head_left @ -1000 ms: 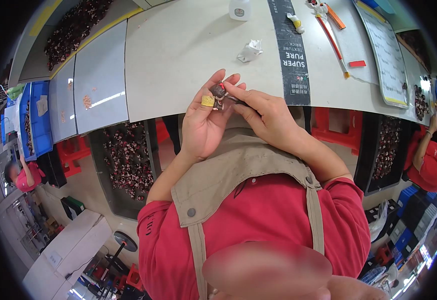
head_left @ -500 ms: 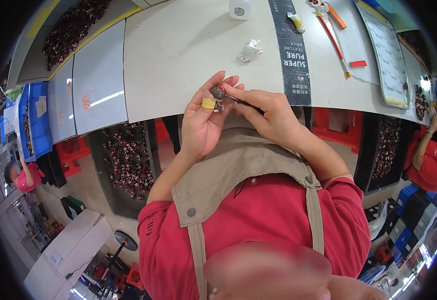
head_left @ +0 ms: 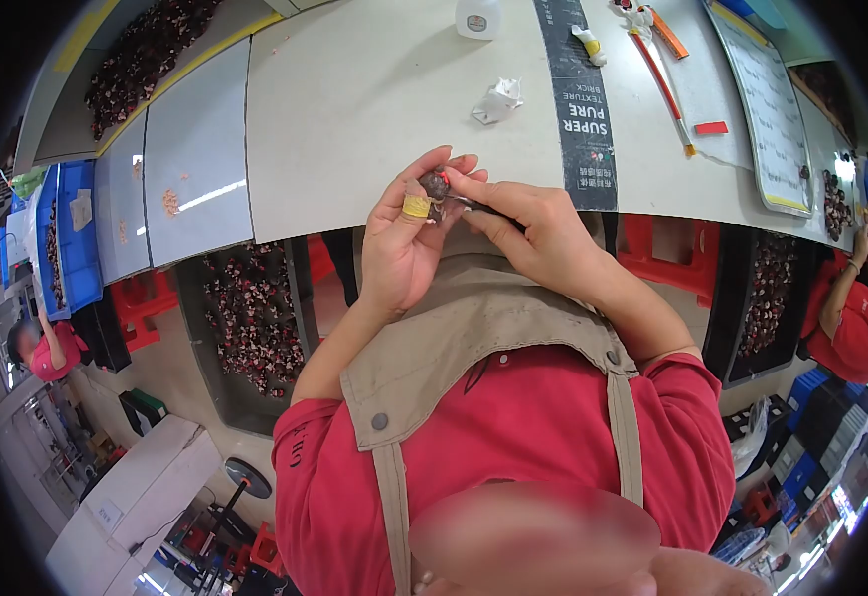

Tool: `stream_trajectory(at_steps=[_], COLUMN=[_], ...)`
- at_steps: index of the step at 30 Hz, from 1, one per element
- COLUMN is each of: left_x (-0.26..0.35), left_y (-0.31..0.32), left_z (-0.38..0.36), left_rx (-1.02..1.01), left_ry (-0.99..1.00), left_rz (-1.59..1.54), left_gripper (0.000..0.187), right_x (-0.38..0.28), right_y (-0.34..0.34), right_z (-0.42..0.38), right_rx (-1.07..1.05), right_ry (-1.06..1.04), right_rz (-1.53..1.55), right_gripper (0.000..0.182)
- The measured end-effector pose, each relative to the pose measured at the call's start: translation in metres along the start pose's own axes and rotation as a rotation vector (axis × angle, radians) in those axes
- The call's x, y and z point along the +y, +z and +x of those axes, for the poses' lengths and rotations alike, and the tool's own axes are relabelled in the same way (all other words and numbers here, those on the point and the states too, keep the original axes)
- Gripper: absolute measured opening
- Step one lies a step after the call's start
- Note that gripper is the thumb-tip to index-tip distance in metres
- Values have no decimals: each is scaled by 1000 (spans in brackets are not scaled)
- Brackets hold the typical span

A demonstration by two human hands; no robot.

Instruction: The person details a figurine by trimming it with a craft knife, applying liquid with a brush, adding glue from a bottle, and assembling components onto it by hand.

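My left hand (head_left: 401, 243) holds a small dark figure (head_left: 436, 185) with a bit of red on it, just above the table's front edge. Yellow tape (head_left: 416, 206) wraps my left thumb. The fingers of my right hand (head_left: 538, 228) are closed round a thin dark-handled tool (head_left: 498, 212). Its tip reaches to the figure, and whether it touches is too small to tell. Beyond my hands, a crumpled white tissue (head_left: 497, 101) lies on the white table (head_left: 354, 119).
A white bottle (head_left: 477, 18) stands at the back. To the right lie a red-handled stick (head_left: 657, 79), an orange cutter (head_left: 669, 33) and a framed tray (head_left: 774, 119). Bins of small dark pieces (head_left: 255, 328) sit below the table edge. Co-workers (head_left: 846, 313) are at both sides.
Both hands and the small figure have shifted very slightly. The grip of each hand looks the same.
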State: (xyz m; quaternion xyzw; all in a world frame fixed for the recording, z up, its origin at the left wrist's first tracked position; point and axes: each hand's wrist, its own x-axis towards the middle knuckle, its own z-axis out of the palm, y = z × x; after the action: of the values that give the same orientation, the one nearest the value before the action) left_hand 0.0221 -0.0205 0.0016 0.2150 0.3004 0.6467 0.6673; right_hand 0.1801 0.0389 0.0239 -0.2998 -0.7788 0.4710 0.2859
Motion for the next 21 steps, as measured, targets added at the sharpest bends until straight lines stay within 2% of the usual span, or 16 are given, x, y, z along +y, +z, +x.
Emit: stream_trajectory(at_steps=[6,9,21], left_x=[0,0,2], left_y=[-2,-1,1], left_z=[0,0,0], left_rx=[-6,-7,6], left_ry=[-1,8,-11], left_rz=[23,19,14], left_gripper=[42,42,42], right_x=[4,3,1], right_y=[-2,0,-2], right_z=[2,0,2], right_rx=[-34,14,-2], right_ry=[31,-47,-41], right_rz=[-24,-36,-28], right_gripper=[40,40,35])
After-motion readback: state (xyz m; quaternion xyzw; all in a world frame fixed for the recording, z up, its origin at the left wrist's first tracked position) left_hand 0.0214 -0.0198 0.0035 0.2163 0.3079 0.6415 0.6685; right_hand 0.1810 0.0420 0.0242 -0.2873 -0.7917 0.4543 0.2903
